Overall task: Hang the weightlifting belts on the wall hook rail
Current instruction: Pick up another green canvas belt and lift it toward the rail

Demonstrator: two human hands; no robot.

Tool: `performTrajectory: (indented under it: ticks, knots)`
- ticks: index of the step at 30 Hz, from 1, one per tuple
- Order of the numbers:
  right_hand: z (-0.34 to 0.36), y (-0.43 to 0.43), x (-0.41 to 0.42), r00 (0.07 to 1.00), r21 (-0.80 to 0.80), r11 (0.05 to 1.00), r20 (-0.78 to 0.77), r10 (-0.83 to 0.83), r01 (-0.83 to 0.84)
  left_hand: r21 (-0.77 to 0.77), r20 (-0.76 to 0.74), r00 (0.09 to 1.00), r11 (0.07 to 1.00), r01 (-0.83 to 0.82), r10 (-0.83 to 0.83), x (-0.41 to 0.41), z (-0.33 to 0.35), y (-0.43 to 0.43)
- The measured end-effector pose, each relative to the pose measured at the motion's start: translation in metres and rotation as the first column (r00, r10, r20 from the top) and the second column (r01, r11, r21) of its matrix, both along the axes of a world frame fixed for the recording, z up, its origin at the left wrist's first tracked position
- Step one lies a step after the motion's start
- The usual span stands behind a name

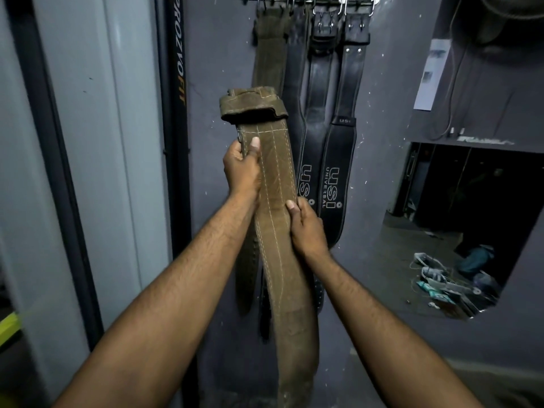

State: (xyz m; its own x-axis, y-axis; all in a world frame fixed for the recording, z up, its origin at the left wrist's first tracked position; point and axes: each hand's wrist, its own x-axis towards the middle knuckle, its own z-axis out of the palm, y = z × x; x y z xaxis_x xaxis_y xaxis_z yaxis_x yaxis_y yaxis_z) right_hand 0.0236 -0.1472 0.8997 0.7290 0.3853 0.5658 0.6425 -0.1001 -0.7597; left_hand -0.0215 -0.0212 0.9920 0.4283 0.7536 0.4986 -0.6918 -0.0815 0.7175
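Observation:
I hold an olive-brown suede weightlifting belt [276, 184] upright in front of the wall, its top end folded over. My left hand [242, 169] grips its left edge near the top, thumb on the front. My right hand [307, 228] grips its right edge lower down. The belt's long tail hangs down past my forearms. Above, a metal wall hook rail [312, 0] carries another olive belt [269, 54] on the left and black USI belts [332, 160] beside it.
A black upright post lettered PROZYOFIT [176, 83] stands left of the belts, next to a pale panel. On the right an opening [459, 231] shows a dark room with shoes and clutter on the floor. A paper sheet [431, 75] hangs on the wall.

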Motion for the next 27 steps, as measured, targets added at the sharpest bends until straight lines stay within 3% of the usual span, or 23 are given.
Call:
performTrajectory:
  ticks: [5,7,10,13,16,18,21,27]
  knots:
    - [-0.005,-0.019,0.003,0.971,-0.091,0.977,-0.156,0.179,-0.194,-0.015,0.009,1.0,1.0,0.002,-0.002,-0.001,0.011,-0.004]
    - [-0.013,-0.021,0.007,0.989,-0.115,0.985,-0.085,0.117,-0.126,-0.019,0.001,1.0,1.0,0.017,-0.017,0.0,0.015,-0.007]
    - [-0.02,-0.02,0.006,0.998,-0.018,0.998,-0.018,-0.054,0.053,-0.04,-0.003,0.998,0.998,0.057,-0.057,0.002,0.015,-0.015]
    - [-0.023,-0.027,0.007,0.994,0.011,0.998,-0.087,0.067,-0.066,-0.037,-0.01,0.999,0.998,0.042,-0.042,0.002,0.017,-0.015]
    - [-0.035,-0.035,0.008,0.97,-0.131,0.968,-0.145,0.193,-0.213,-0.02,-0.011,1.0,1.0,0.008,-0.008,-0.001,0.019,-0.007]
    - [-0.044,-0.036,0.007,0.989,-0.152,0.979,-0.075,0.124,-0.134,-0.008,-0.018,1.0,1.0,-0.017,0.017,-0.002,0.018,-0.005]
    - [-0.049,-0.032,0.0,0.999,-0.018,0.999,-0.035,0.039,-0.04,-0.01,-0.005,1.0,1.0,-0.022,0.022,-0.003,0.016,-0.008]
    - [-0.073,-0.039,0.006,0.894,-0.089,0.909,-0.243,0.376,-0.407,0.022,-0.023,0.999,1.0,-0.022,0.023,-0.009,0.028,0.007]
